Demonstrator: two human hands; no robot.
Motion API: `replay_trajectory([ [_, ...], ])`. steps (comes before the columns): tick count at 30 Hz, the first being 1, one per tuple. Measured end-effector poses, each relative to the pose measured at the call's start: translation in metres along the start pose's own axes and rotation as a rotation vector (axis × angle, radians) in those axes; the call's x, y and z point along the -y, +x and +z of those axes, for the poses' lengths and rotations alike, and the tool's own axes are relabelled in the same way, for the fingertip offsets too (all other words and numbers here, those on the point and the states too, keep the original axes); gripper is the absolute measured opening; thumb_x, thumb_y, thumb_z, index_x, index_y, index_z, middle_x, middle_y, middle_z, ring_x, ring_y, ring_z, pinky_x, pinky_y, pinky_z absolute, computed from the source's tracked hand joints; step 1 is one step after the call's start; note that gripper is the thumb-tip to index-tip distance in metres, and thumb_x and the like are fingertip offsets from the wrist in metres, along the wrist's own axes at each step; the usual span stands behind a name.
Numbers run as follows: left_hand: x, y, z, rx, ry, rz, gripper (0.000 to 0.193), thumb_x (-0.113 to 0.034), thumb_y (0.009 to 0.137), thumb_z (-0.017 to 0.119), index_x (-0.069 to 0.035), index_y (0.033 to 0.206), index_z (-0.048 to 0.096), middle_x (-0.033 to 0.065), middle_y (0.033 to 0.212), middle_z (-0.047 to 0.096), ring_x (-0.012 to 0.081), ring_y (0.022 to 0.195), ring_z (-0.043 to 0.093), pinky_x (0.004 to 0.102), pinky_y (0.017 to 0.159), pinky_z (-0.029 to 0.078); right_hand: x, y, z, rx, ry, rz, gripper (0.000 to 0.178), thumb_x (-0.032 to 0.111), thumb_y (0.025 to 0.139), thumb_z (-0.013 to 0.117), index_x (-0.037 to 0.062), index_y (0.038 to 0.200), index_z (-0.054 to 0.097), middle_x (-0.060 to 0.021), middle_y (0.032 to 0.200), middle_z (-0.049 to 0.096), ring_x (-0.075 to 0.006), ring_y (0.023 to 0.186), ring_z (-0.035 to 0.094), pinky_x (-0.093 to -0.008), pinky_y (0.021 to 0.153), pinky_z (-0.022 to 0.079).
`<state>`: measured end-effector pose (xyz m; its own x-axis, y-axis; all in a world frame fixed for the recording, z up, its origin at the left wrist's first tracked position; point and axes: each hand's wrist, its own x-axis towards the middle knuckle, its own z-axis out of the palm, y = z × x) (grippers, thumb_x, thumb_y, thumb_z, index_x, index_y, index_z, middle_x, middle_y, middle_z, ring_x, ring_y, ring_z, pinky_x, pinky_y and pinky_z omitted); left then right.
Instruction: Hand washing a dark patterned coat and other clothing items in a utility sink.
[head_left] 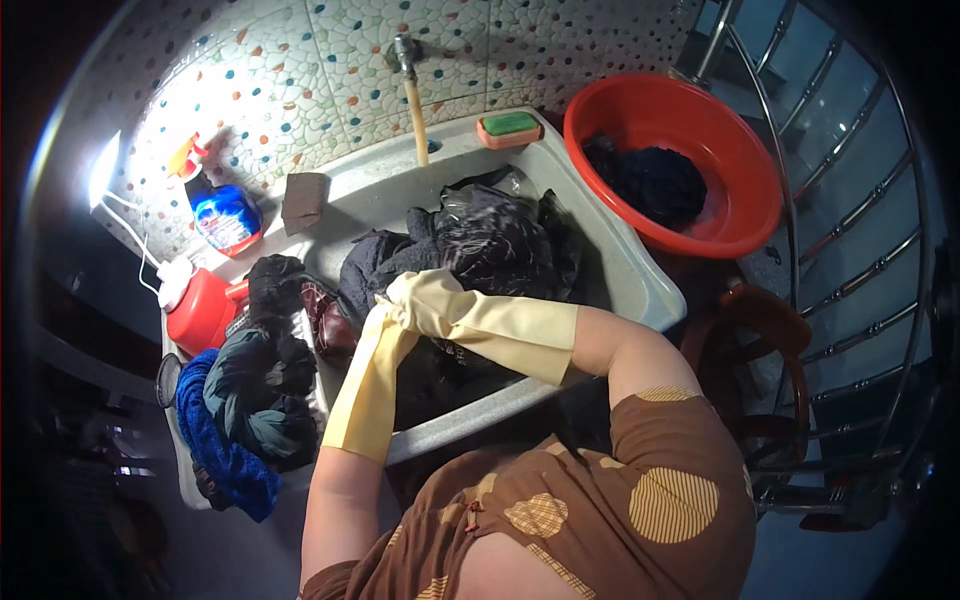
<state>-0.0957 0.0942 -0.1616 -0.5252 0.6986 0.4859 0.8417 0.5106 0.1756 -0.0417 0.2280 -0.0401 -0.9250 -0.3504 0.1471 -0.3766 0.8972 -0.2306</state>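
Both of my hands wear pale yellow rubber gloves and meet over the near left part of a grey stone sink [650,275]. My right hand [428,300] is closed, its fingers curled at a dark grey cloth [378,262] that bunches up just beyond it. Close against it, my left hand [398,314] is mostly covered by the right, so its fingers are hidden. Beside the cloth, a dark patterned garment [500,240] lies in the sink with shiny black plastic [562,230] around it. More dark fabric [430,385] shows below my wrists.
Left of the sink lie twisted dark green clothes [255,385], a blue towel [205,430], a red bottle [200,310], a blue spray bottle [225,215] and a brown block [304,202]. Green soap [510,123] sits by the tap [405,60]. A red basin [745,190] holds dark clothes; metal railings [860,240] stand right.
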Motion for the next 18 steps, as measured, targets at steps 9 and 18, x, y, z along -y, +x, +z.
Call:
replay_trajectory([
  [9, -0.11, 0.056, -0.096, 0.353, -0.324, -0.806, 0.091, -0.049, 0.079, 0.076, 0.002, 0.145, 0.039, 0.027, 0.138, 0.055, 0.0343, 0.13, 0.053, 0.0373, 0.109, 0.04, -0.154, 0.005, -0.008, 0.063, -0.057, 0.386, 0.045, 0.044, 0.095, 0.058, 0.001, 0.106, 0.068, -0.0195, 0.102, 0.07, -0.0351, 0.099, 0.066, -0.0406, 0.089, 0.052],
  [18, -0.127, 0.091, -0.128, -0.081, 0.079, -0.593, 0.089, -0.059, 0.082, 0.069, 0.007, 0.137, 0.045, 0.0306, 0.134, 0.054, 0.0415, 0.125, 0.052, 0.0411, 0.107, 0.042, -0.186, -0.081, -0.078, -0.277, -0.106, 0.727, 0.055, 0.053, 0.096, 0.046, 0.0133, 0.13, 0.062, -0.0123, 0.146, 0.05, -0.0353, 0.134, 0.046, -0.0514, 0.111, 0.037],
])
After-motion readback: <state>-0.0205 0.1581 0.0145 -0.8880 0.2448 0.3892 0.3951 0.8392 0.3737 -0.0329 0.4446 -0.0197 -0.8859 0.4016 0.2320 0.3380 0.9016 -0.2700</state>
